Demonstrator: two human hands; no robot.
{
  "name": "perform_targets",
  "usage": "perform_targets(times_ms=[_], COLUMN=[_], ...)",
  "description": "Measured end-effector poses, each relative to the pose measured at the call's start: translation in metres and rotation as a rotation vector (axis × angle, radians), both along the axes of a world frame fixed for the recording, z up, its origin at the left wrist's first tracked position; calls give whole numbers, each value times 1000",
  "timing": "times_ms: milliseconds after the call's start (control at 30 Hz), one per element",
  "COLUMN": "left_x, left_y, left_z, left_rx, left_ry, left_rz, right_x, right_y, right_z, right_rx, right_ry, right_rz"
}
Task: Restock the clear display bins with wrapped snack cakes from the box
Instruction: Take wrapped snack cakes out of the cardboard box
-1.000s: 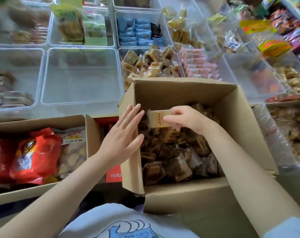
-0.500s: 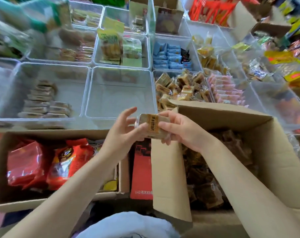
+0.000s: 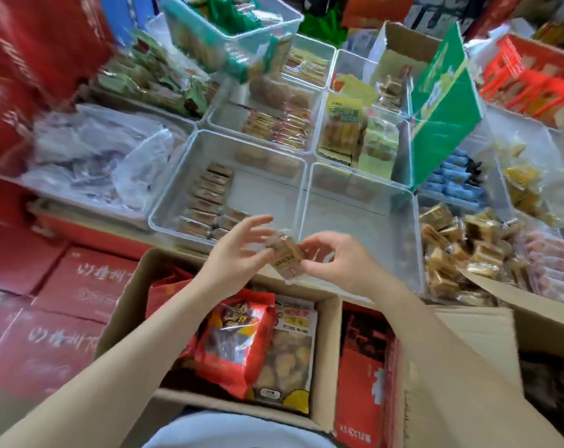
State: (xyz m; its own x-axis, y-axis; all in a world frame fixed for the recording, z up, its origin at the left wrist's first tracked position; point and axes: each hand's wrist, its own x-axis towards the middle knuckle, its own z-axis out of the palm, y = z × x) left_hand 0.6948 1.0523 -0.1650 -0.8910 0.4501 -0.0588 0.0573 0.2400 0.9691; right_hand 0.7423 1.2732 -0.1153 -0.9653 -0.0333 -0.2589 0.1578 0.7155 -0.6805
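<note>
Clear plastic bins cover the display in a grid, the biggest spread of anything here. The bin [image 3: 242,189] straight ahead of the person holds a neat column of wrapped snack cakes [image 3: 209,202] along its left side, with bare floor to the right. The bin [image 3: 361,208] beside it on the right looks nearly bare. Further right, another bin is heaped with golden-brown wrapped cakes [image 3: 461,247]. A green sign [image 3: 442,121] leans over the bins behind.

Down at the front sit cardboard boxes. The one on the left [image 3: 125,305] holds red snack bags [image 3: 238,344]. The box on the right [image 3: 468,350] stands with its flap up, and only a dark corner of its contents shows at the frame's edge.

Above the gap between the boxes and the bins, both hands meet on one wrapped snack cake [image 3: 285,255]. The right hand [image 3: 339,263] pinches its right end between thumb and fingertips. The left hand [image 3: 238,250] touches the other end with thumb and a fingertip or two, its remaining fingers spread loosely upward. The cake sits tilted, over the near rim where the two front bins meet.
</note>
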Motion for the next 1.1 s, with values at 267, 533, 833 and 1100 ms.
perform_targets(times_ms=[267, 533, 833, 1100], left_x=[-58, -58, -56, -55], left_y=[-77, -86, -82, -80], left_z=[-94, -114, -123, -122], left_rx=[-913, -907, -918, -949], left_ry=[420, 594, 594, 572], left_rz=[-55, -76, -42, -71], right_x=[-136, -213, -216, -183], right_y=[-39, -63, -91, -104], right_z=[-66, -141, -177, -172], right_rx=[381, 516, 484, 522], right_ry=[196, 20, -69, -170], right_rz=[-99, -157, -10, 188])
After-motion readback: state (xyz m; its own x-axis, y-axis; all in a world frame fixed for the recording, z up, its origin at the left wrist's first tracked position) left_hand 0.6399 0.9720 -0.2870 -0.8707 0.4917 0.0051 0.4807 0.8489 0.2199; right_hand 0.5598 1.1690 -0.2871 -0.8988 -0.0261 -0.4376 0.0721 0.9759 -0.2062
